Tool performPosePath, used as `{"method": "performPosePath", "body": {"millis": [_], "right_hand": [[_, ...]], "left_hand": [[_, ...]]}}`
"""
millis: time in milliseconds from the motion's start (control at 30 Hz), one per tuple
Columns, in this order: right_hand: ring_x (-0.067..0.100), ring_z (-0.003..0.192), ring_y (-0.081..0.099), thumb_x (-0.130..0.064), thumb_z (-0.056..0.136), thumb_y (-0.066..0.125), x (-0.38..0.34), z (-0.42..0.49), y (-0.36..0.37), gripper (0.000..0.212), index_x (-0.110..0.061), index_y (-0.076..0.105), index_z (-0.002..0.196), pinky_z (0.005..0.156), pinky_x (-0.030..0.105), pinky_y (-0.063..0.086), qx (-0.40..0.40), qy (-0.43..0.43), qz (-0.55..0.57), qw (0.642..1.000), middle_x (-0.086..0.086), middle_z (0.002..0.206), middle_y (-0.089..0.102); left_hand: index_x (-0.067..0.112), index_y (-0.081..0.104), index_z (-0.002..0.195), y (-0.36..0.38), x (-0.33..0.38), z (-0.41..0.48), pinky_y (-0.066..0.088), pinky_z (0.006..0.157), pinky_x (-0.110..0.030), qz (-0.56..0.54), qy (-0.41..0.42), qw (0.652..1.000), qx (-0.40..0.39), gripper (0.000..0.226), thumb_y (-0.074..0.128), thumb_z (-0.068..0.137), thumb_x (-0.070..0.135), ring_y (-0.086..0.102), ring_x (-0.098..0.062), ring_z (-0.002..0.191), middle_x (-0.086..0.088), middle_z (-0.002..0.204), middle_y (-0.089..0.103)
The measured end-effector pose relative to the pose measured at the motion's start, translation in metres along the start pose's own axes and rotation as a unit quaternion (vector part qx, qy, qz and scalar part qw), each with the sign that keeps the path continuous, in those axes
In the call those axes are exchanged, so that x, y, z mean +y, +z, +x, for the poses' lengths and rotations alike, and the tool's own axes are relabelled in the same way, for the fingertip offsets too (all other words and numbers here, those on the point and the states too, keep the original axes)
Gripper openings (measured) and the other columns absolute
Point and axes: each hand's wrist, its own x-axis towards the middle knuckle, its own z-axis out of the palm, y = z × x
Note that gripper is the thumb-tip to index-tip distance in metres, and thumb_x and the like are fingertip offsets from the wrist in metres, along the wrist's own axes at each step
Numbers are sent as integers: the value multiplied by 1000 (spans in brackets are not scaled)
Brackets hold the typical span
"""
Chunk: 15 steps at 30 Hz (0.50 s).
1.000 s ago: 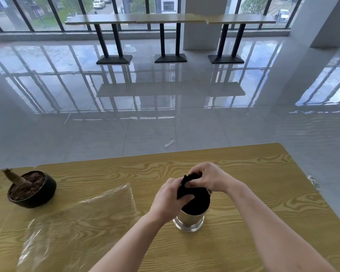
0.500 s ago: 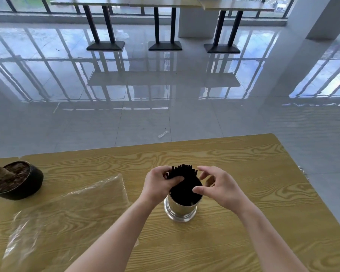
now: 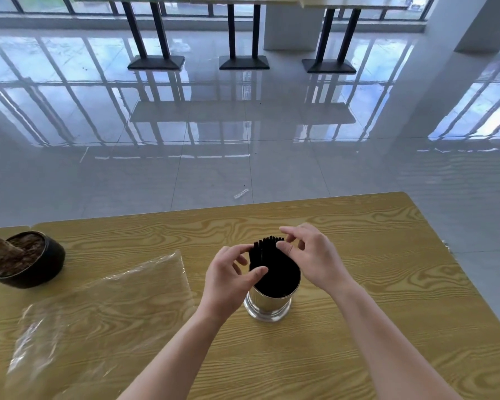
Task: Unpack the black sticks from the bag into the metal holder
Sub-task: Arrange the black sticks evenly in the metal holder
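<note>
Black sticks (image 3: 267, 256) stand bunched in the metal holder (image 3: 269, 306) at mid-table, long axis near upright, tops leaning a little away from the person. Left hand (image 3: 228, 277) flanks the bundle, fingers loosely curled, thumb against the sticks, not clamped. Right hand (image 3: 311, 259) on the other side, fingertips (image 3: 282, 247) touching the tops, otherwise spread. Both equally near. Clear plastic bag (image 3: 98, 307) lies flat and apparently emptied to the left. Likely next: settle the sticks straight down.
</note>
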Motion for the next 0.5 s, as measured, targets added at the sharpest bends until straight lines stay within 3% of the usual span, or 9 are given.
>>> {"method": "performPosePath", "body": {"millis": [100,233,400,500], "right_hand": [[4,82,53,-28,96,67,-5,7,0,33,-19,69,127,76,20,39,-3,-18,-19,1000,-15,91,60],[15,100,61,-20,97,65,-12,16,-1,21,-17,75,115,82,25,44,-24,-22,-56,998,-8,98,67],[15,99,66,-18,93,69,-17,21,-3,14,-18,79,103,80,23,44,-38,-19,-76,996,-4,103,75],[11,95,66,-18,90,72,-20,23,-8,19,-20,77,109,80,21,48,-54,-24,-79,995,-6,99,75]], "left_hand": [[47,64,108,2,3,-1,54,68,-25,1,3,1000,3,44,87,72,35,51,-2,62,7,93,62],[34,70,113,5,6,1,52,66,-21,12,10,1000,-1,42,86,74,31,51,-2,61,9,92,62],[30,70,115,5,8,2,54,69,-26,16,5,1000,-4,40,83,78,24,52,-4,62,10,93,62],[30,70,114,4,9,3,52,68,-22,26,6,1000,-3,38,81,79,21,53,-4,63,11,91,62]]}}
